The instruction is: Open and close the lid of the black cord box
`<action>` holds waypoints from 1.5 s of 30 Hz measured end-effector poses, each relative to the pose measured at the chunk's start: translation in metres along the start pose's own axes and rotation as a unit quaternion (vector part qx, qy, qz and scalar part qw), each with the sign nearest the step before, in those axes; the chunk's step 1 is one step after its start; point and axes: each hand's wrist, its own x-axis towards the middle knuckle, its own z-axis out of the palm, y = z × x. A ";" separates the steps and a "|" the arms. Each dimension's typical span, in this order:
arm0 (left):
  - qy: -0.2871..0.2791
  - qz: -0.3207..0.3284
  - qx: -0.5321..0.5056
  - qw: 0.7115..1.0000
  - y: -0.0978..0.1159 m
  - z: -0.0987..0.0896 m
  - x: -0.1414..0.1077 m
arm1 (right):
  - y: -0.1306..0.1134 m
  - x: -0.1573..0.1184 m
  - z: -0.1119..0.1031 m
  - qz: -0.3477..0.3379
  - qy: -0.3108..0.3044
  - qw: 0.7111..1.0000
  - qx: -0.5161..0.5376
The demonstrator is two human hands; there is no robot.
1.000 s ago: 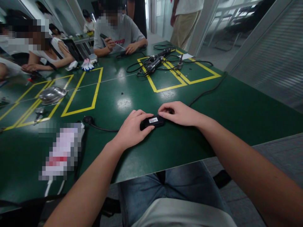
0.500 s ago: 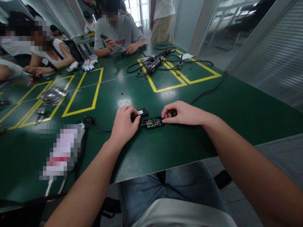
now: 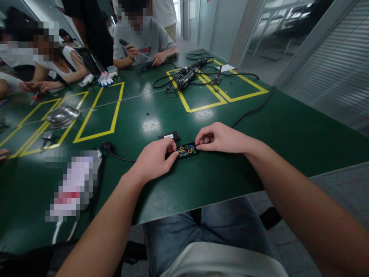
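Observation:
In front of me on the green table lies an opened power adapter (image 3: 188,150), a black half-shell with a circuit board and copper-coloured coils showing. My left hand (image 3: 155,157) pinches its left end, thumb and fingers hiding that edge. At the right end, my right hand (image 3: 220,137) is closed with thumb and fingertips on the case edge or the wire there; which one is hidden. Just behind lies the black cover (image 3: 173,135) with a white label, apart from the right hand. A black cord with a round plug (image 3: 107,146) runs towards my left hand.
A blurred-out pale packet (image 3: 76,184) lies at left. Farther off are a shiny metal bowl-like part (image 3: 62,116), gloves (image 3: 105,79), and black tools with tangled cables (image 3: 187,79). A black cable (image 3: 248,112) trails right. Across the table a person holds a screwdriver (image 3: 134,49).
My left hand has moved slightly right and down, from beside the labelled cover onto the adapter's left end. The cover now lies free. My right hand has barely moved.

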 end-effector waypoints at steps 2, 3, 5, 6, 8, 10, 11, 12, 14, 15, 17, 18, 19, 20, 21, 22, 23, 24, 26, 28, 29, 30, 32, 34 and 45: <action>0.006 0.009 -0.018 1.000 -0.001 0.000 0.000 | 0.000 0.000 0.000 0.001 0.000 1.000 0.001; 0.013 0.016 -0.026 0.999 -0.001 -0.001 0.000 | 0.000 0.000 -0.001 0.002 0.000 1.000 0.004; 0.031 0.031 -0.038 0.998 -0.001 -0.002 -0.001 | -0.001 0.001 -0.001 0.004 0.003 1.000 0.018; 0.038 0.036 -0.044 0.998 -0.001 -0.003 -0.001 | -0.001 0.000 -0.002 0.004 0.005 1.000 0.026; 0.046 0.040 -0.054 0.997 0.000 -0.005 -0.002 | -0.001 0.000 -0.003 0.005 0.012 0.999 0.040; 0.048 0.036 -0.064 0.996 0.000 -0.006 -0.002 | -0.001 0.000 -0.003 0.006 0.014 0.999 0.044; 0.048 0.034 -0.067 0.996 0.001 -0.006 -0.002 | -0.001 0.000 -0.002 0.006 0.012 0.999 0.042; 0.047 0.031 -0.069 0.996 0.001 -0.007 -0.003 | -0.001 0.000 -0.002 0.005 0.009 0.999 0.039; 0.042 0.028 -0.066 0.997 0.002 -0.006 -0.002 | 0.000 0.000 -0.002 0.002 0.003 0.999 0.032; 0.037 0.027 -0.061 0.997 0.002 -0.006 -0.002 | 0.001 0.001 -0.001 0.000 0.001 1.000 0.028; 0.028 0.025 -0.053 0.998 0.002 -0.006 -0.002 | 0.002 0.001 -0.001 -0.004 -0.001 1.000 0.018; 0.025 0.024 -0.051 0.998 0.002 -0.006 -0.002 | 0.002 0.001 -0.001 -0.008 -0.001 1.000 0.011; 0.022 0.022 -0.050 0.998 0.001 -0.006 -0.002 | 0.002 0.001 -0.001 -0.015 0.001 1.000 0.002; 0.021 0.019 -0.050 0.998 0.001 -0.006 -0.002 | 0.003 0.001 -0.002 -0.024 0.004 1.000 -0.009; 0.020 0.016 -0.048 0.999 0.001 -0.006 -0.002 | 0.003 0.001 -0.002 -0.033 0.009 0.999 -0.021; 0.019 0.012 -0.047 0.999 0.000 -0.006 -0.002 | 0.004 0.001 -0.002 -0.042 0.012 0.999 -0.032; 0.018 0.009 -0.045 0.999 0.000 -0.006 -0.003 | 0.004 0.001 -0.003 -0.049 0.013 0.998 -0.041; 0.018 0.007 -0.044 0.999 -0.001 -0.006 -0.003 | 0.005 0.001 -0.003 -0.055 0.013 0.997 -0.048; 0.016 0.005 -0.041 0.999 -0.002 -0.005 -0.003 | 0.006 0.001 -0.003 -0.062 0.009 0.997 -0.054; 0.013 0.007 -0.038 0.999 -0.004 -0.005 -0.003 | 0.008 0.001 -0.003 -0.070 0.005 0.996 -0.055; 0.013 0.009 -0.036 0.999 -0.004 -0.005 -0.003 | 0.009 0.001 -0.003 -0.074 0.005 0.996 -0.055; 0.014 0.011 -0.032 0.999 -0.005 -0.006 -0.003 | 0.009 0.001 -0.003 -0.079 0.004 0.995 -0.056; 0.021 0.019 -0.024 0.999 -0.005 -0.006 -0.003 | 0.010 0.002 -0.003 -0.085 0.002 0.995 -0.056; 0.036 0.037 -0.012 0.999 -0.006 -0.006 -0.003 | 0.010 0.002 -0.002 -0.091 0.001 0.994 -0.054; 0.133 -0.089 0.070 0.985 -0.020 0.008 0.006 | 0.004 0.003 0.005 -0.070 0.069 0.994 -0.036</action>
